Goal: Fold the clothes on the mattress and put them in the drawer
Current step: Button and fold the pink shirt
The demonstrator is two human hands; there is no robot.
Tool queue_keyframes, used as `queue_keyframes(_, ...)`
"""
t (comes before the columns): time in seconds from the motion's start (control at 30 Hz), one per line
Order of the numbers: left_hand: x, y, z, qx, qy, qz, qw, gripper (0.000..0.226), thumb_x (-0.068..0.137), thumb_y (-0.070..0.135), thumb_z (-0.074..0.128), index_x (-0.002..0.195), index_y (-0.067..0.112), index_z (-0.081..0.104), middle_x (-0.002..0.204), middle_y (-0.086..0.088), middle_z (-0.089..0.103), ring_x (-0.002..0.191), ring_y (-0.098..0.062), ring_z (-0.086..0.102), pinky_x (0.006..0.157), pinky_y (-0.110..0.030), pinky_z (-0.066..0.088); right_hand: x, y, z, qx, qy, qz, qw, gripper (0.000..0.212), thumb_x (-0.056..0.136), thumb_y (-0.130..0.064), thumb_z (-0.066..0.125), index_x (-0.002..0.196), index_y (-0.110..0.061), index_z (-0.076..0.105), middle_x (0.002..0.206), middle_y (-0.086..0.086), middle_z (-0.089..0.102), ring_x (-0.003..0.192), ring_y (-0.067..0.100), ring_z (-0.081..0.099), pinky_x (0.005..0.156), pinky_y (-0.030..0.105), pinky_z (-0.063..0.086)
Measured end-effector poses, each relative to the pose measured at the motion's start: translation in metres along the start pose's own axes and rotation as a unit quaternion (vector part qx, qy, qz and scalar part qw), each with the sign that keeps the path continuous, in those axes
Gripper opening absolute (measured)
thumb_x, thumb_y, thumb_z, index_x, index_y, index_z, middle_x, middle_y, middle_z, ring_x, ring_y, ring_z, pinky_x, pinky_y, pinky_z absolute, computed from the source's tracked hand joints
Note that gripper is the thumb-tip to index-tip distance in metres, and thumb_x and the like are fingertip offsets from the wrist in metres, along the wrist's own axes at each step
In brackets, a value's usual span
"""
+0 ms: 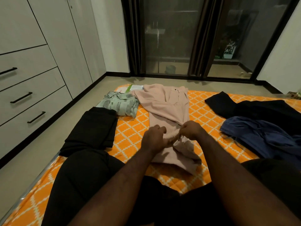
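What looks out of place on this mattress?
Nothing spilled or damaged. The blue garment and the dark garment lie crumpled on the right, unlike the folded black clothes and folded green shirt on the left.

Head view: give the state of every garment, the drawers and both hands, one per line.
pink trousers: laid out lengthwise, near end bunched and gripped
green shirt: folded
left black garment: folded
right black garment: unfolded, spread out
blue garment: unfolded, crumpled
drawers: all shut
left hand: grips the pink trousers
right hand: grips the pink trousers
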State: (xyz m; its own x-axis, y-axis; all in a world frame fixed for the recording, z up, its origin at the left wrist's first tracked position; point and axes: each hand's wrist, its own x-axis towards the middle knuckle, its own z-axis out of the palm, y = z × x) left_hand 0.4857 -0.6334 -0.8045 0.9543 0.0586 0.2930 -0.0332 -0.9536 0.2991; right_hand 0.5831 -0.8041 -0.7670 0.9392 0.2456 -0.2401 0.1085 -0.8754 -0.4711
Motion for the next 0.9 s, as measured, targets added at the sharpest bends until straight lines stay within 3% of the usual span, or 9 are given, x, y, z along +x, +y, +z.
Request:
queue_keyframes(0.1, -0.004, -0.009, 0.002, 0.088, -0.112, -0.076, 0.987, 0.053, 0.084, 0.055, 0.066, 0.121, 0.019, 0.052, 0.12, -0.012, 0.05, 0.111, -0.037, 0.053, 0.087, -0.044, 0.046, 0.009, 0.009, 0.006, 0.115, 0.133, 0.009, 0.984, 0.029, 0.088, -0.032, 0.074, 0.097, -0.005, 0.07, 0.096, 0.014, 0.072, 0.093, 0.032, 0.068, 0.079, 0.041, 0.056)
queue_keyframes(0.17, -0.005, -0.01, 0.002, 0.067, -0.144, -0.092, 0.983, 0.04, 0.09, 0.043, 0.065, 0.116, 0.015, 0.054, 0.121, -0.014, 0.052, 0.111, -0.038, 0.055, 0.085, -0.041, 0.046, 0.019, 0.014, 0.014, 0.148, 0.136, 0.009, 0.98, 0.042, 0.084, -0.038, 0.077, 0.112, -0.01, 0.062, 0.109, 0.014, 0.068, 0.099, 0.032, 0.065, 0.074, 0.036, 0.052)
queue_keyframes(0.3, -0.001, -0.004, 0.006, 0.021, -0.205, 0.014, 0.978, 0.03, 0.092, 0.04, 0.064, 0.113, 0.019, 0.061, 0.118, -0.013, 0.06, 0.11, -0.035, 0.057, 0.081, -0.04, 0.047, 0.035, 0.018, 0.026, 0.098, 0.117, -0.008, 0.988, 0.07, 0.083, -0.042, 0.079, 0.137, -0.009, 0.049, 0.128, 0.022, 0.058, 0.112, 0.04, 0.06, 0.078, 0.038, 0.049)
queue_keyframes(0.43, 0.002, -0.009, 0.011, 0.02, -0.264, 0.051, 0.963, 0.037, 0.086, 0.046, 0.067, 0.119, 0.031, 0.061, 0.117, -0.008, 0.065, 0.105, -0.029, 0.06, 0.074, -0.035, 0.046, 0.04, 0.022, 0.033, 0.127, 0.116, -0.013, 0.985, 0.047, 0.09, -0.021, 0.074, 0.13, -0.003, 0.056, 0.128, 0.021, 0.062, 0.116, 0.039, 0.058, 0.08, 0.037, 0.045)
queue_keyframes(0.5, 0.007, -0.013, 0.012, -0.047, -0.227, 0.018, 0.973, 0.04, 0.085, 0.058, 0.059, 0.113, 0.032, 0.069, 0.113, -0.004, 0.071, 0.103, -0.025, 0.064, 0.077, -0.034, 0.048, 0.041, 0.018, 0.033, 0.149, 0.144, -0.031, 0.978, 0.026, 0.09, -0.015, 0.071, 0.113, -0.004, 0.072, 0.118, 0.016, 0.07, 0.112, 0.036, 0.062, 0.085, 0.038, 0.048)
queue_keyframes(0.57, 0.019, -0.015, 0.009, -0.174, -0.148, -0.072, 0.971, 0.035, 0.094, 0.05, 0.057, 0.103, 0.022, 0.075, 0.104, -0.004, 0.074, 0.094, -0.024, 0.068, 0.076, -0.033, 0.049, 0.042, 0.008, 0.032, 0.162, 0.166, -0.081, 0.969, 0.015, 0.09, -0.014, 0.068, 0.096, -0.007, 0.08, 0.102, 0.01, 0.076, 0.102, 0.031, 0.068, 0.08, 0.036, 0.049)
queue_keyframes(0.7, 0.057, -0.031, -0.003, -0.468, -0.071, -0.315, 0.823, 0.041, 0.099, 0.047, 0.056, 0.096, 0.008, 0.064, 0.078, -0.01, 0.06, 0.058, -0.026, 0.06, 0.06, -0.037, 0.053, 0.037, -0.024, 0.032, 0.169, 0.173, -0.206, 0.948, 0.011, 0.089, -0.013, 0.069, 0.09, -0.015, 0.08, 0.089, 0.0, 0.078, 0.089, 0.015, 0.069, 0.075, 0.026, 0.045)
queue_keyframes(0.8, 0.08, -0.052, -0.018, -0.581, -0.086, -0.383, 0.713, 0.037, 0.099, 0.049, 0.057, 0.102, 0.012, 0.055, 0.088, -0.013, 0.059, 0.068, -0.026, 0.063, 0.065, -0.039, 0.057, 0.036, -0.042, 0.041, 0.123, 0.147, -0.338, 0.921, 0.011, 0.084, -0.006, 0.075, 0.091, -0.01, 0.082, 0.073, -0.017, 0.062, 0.082, 0.006, 0.061, 0.075, 0.023, 0.042)
queue_keyframes(0.9, 0.104, -0.077, -0.025, -0.656, -0.084, -0.397, 0.636, 0.028, 0.099, 0.045, 0.059, 0.104, 0.018, 0.053, 0.103, -0.021, 0.066, 0.09, -0.035, 0.068, 0.083, -0.049, 0.057, 0.048, -0.05, 0.054, 0.075, 0.071, -0.424, 0.9, 0.014, 0.084, -0.01, 0.077, 0.096, -0.013, 0.083, 0.086, -0.015, 0.063, 0.093, 0.008, 0.059, 0.082, 0.021, 0.042)
